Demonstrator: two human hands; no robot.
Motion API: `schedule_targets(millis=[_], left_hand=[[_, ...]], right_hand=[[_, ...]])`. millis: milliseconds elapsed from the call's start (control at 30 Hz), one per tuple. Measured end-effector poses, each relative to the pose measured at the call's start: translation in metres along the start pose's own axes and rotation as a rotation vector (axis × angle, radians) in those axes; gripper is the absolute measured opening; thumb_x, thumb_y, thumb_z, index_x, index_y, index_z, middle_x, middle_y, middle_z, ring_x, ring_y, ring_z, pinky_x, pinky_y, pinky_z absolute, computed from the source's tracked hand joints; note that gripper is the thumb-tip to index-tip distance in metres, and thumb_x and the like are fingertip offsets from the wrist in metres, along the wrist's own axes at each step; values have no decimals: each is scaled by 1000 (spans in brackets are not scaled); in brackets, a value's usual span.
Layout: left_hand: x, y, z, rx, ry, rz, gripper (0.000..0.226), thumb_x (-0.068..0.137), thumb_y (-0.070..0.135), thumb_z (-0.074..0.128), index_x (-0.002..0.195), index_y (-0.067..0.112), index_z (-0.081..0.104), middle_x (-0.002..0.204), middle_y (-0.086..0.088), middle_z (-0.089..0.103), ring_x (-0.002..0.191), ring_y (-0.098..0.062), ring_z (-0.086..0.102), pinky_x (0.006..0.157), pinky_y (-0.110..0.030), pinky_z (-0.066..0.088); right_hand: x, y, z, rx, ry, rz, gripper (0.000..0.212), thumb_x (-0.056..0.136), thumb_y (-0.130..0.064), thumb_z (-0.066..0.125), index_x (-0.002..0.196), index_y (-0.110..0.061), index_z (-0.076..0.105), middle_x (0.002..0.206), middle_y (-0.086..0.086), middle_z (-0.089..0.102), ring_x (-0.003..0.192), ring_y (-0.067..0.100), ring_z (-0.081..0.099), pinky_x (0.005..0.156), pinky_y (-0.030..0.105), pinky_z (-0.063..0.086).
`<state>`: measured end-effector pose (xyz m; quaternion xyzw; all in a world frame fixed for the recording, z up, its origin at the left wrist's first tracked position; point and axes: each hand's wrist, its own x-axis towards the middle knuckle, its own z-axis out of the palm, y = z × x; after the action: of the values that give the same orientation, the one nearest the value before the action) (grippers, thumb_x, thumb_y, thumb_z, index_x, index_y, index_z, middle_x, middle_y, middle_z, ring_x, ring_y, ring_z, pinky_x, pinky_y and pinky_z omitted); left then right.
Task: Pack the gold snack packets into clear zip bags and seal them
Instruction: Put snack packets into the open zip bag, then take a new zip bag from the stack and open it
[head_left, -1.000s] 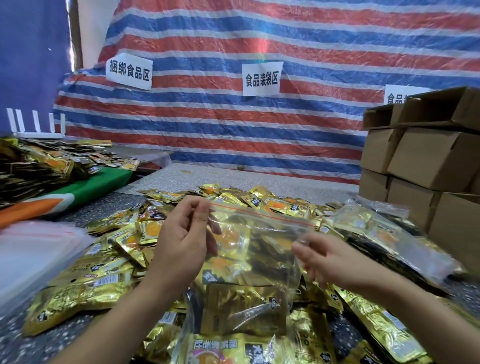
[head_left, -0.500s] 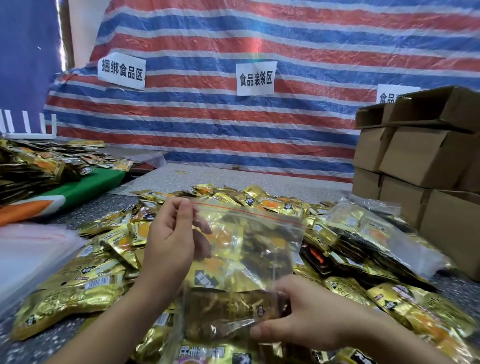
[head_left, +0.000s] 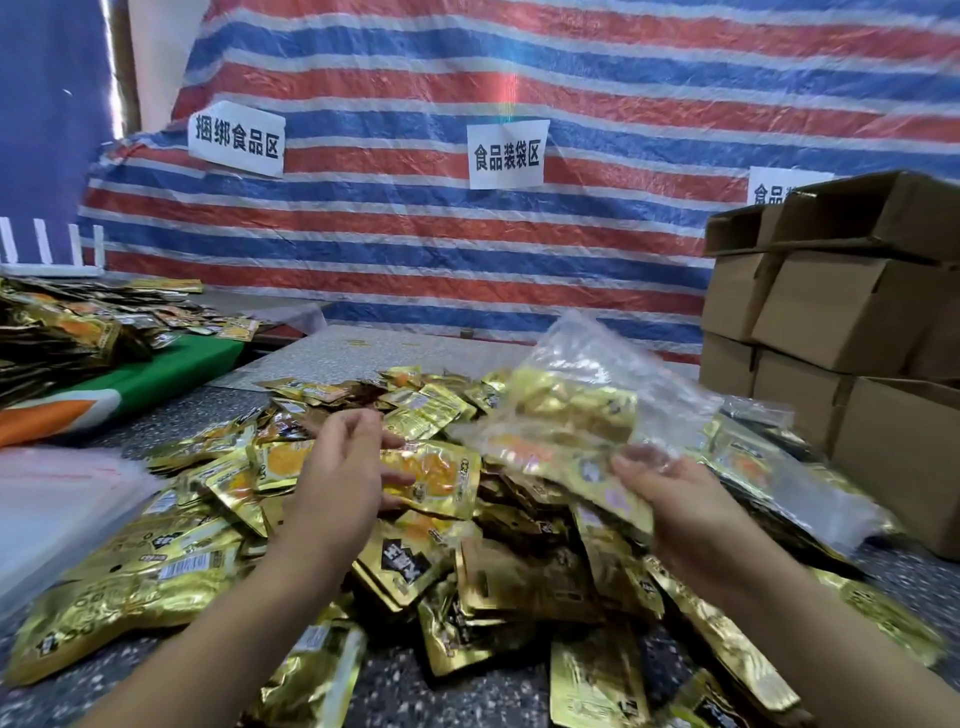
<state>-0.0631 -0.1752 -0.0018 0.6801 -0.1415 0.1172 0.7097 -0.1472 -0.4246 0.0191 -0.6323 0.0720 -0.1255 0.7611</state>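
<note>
While my right hand (head_left: 675, 499) grips one filled clear zip bag of gold packets (head_left: 582, 415), raised over the right side of the speckled grey bench (head_left: 395, 686), my left hand (head_left: 337, 467) hovers with loosely spread fingers, holding nothing. I judge the task far from done: the heap of loose gold foil snack packets (head_left: 431, 561) is large. Filled clear bags (head_left: 769, 467) lie at the bench's right edge.

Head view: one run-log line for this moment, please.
right hand: holds filled zip bag | left hand: empty, over loose gold packets

Filled clear zip bag (head_left: 587, 415) tilted (blurred) above loose gold packets (head_left: 431, 483).
</note>
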Motion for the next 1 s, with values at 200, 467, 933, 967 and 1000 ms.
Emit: schedule_targets(millis=[200,467,933,967,1000], left_hand=[[0,-5,5,40,-60,-36,17,104,37,38,107,30,54,103,1,66,66,-14,69,53,-27,53],[-5,-5,7,59,-137,-62,15,103,33,41,104,29,56,97,-1,68,61,-17,68,53,-28,55],[-10,0,7,115,-150,-77,21,103,28,44,98,20,63,86,0,71,59,-17,66,54,-28,54],[-10,0,8,118,-151,-77,21,103,28,45,97,19,64,85,-1,71,58,-17,66,53,-27,53],[-11,0,8,122,-151,-75,22,103,27,45,97,18,64,84,-1,71,58,-17,65,53,-26,52]], right_hand=[[54,-28,-43,454,398,-131,31,99,-16,55,126,1,52,122,18,64,91,22,68,64,27,59],[76,-23,-71,506,355,133,52,107,-5,25,157,-5,10,156,31,26,128,41,52,112,46,40],[44,-29,-44,312,222,157,35,105,-15,41,130,9,47,104,25,67,90,28,68,59,31,62],[40,-31,-38,269,198,160,30,104,-15,43,120,7,55,94,20,69,83,25,69,53,28,60],[36,-33,-32,225,176,159,24,103,-15,46,109,3,60,83,15,70,72,21,69,49,26,58]])
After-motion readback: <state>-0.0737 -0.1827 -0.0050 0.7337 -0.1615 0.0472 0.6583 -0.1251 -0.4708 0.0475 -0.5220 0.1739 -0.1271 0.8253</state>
